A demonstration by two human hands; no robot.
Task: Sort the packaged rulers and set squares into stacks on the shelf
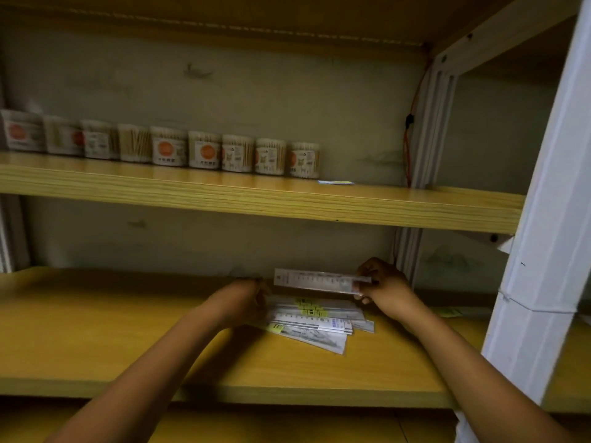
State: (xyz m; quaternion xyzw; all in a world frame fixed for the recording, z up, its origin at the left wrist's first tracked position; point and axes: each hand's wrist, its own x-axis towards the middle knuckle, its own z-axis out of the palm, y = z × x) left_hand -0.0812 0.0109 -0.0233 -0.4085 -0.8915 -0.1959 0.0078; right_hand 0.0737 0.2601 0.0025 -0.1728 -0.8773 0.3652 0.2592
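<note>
A loose pile of packaged rulers [316, 318] with yellow labels lies on the lower wooden shelf [96, 330], fanned out toward the right. My right hand [383, 287] pinches the right end of one packaged ruler [315, 279] and holds it level above the pile, near the back wall. My left hand [241, 302] rests at the left end of the pile with its fingers curled; whether it grips a pack is hidden from view.
The upper shelf [256, 196] carries a row of several cotton-swab tubs [204, 153] and a flat card [335, 182]. A white metal upright [543, 251] stands at the right. An orange cable [407, 145] runs down the back corner.
</note>
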